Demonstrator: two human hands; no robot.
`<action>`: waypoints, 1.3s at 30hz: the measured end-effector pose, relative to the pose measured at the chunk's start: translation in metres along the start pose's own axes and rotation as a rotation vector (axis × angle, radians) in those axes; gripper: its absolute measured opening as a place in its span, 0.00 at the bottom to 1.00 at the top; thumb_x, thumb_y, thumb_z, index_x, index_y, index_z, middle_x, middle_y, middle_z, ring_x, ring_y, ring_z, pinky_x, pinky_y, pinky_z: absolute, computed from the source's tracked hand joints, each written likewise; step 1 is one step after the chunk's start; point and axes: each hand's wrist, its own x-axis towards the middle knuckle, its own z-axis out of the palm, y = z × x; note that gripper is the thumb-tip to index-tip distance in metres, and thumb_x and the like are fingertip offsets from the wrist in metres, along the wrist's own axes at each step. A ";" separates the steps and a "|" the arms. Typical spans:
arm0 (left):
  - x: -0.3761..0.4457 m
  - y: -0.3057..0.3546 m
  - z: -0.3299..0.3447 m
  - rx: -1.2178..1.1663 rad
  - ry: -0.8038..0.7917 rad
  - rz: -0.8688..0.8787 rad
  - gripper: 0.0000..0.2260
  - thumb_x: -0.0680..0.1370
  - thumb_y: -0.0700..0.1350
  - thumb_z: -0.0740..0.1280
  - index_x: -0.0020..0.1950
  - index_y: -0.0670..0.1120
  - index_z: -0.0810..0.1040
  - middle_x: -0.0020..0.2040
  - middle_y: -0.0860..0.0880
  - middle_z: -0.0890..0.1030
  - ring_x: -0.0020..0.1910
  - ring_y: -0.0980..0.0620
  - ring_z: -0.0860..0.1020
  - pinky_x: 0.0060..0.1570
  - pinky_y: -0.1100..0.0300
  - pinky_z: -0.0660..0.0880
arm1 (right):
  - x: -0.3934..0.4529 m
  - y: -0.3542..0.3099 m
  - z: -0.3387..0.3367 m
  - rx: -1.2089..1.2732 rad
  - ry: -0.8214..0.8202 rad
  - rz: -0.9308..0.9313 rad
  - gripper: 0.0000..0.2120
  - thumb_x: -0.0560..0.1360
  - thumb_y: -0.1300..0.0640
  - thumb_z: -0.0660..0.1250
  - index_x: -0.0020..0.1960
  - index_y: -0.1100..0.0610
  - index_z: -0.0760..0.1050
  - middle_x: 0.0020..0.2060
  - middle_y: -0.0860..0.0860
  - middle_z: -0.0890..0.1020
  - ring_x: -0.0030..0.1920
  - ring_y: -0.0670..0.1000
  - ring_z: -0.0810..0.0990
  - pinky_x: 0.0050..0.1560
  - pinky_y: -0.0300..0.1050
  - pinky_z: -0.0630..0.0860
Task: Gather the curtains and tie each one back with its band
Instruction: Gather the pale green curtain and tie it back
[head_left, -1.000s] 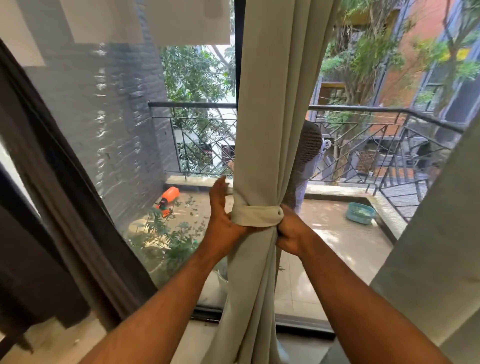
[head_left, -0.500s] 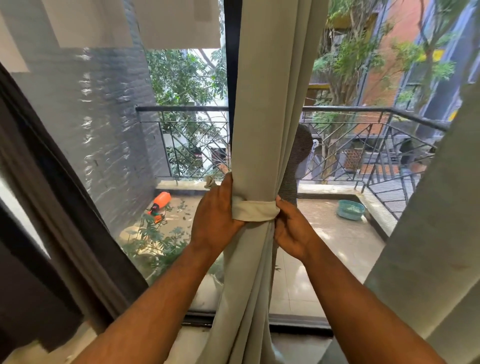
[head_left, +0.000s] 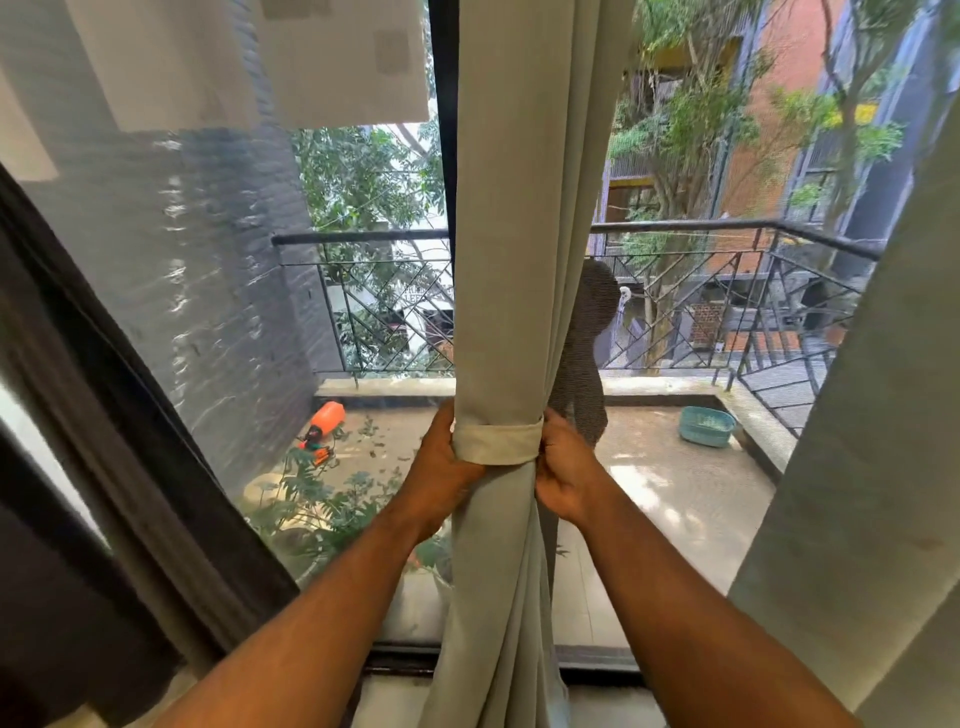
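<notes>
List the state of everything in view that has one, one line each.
Middle curtain: gathered into a bunch, hanging.
Band: wrapped round the gathered curtain.
Left hand: grips the curtain at the band's left edge.
Right hand: pinches the band's right end.
Right curtain: hanging loose, no band seen on it.
Orange sprayer: lying on its side on the balcony floor.
Teal basin: upright; contents not visible.
</notes>
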 end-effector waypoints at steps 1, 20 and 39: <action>0.001 -0.001 -0.001 -0.006 0.007 -0.025 0.44 0.60 0.49 0.84 0.71 0.60 0.65 0.59 0.55 0.82 0.57 0.53 0.82 0.50 0.57 0.80 | 0.000 -0.003 0.003 -0.073 -0.036 0.084 0.15 0.80 0.59 0.59 0.61 0.59 0.80 0.54 0.58 0.84 0.51 0.55 0.84 0.47 0.47 0.82; -0.017 0.007 0.007 0.853 0.440 0.583 0.44 0.71 0.51 0.69 0.79 0.57 0.45 0.72 0.45 0.69 0.66 0.43 0.69 0.59 0.54 0.67 | -0.029 0.014 -0.009 -1.698 0.072 -1.126 0.29 0.68 0.63 0.72 0.68 0.52 0.71 0.50 0.55 0.76 0.50 0.55 0.78 0.47 0.44 0.77; -0.014 0.034 -0.034 1.031 -0.027 0.894 0.51 0.70 0.35 0.66 0.77 0.59 0.34 0.79 0.43 0.57 0.70 0.33 0.66 0.64 0.40 0.67 | -0.028 0.059 0.034 0.439 -0.121 -0.207 0.14 0.65 0.59 0.73 0.50 0.51 0.85 0.40 0.48 0.86 0.26 0.45 0.77 0.30 0.35 0.75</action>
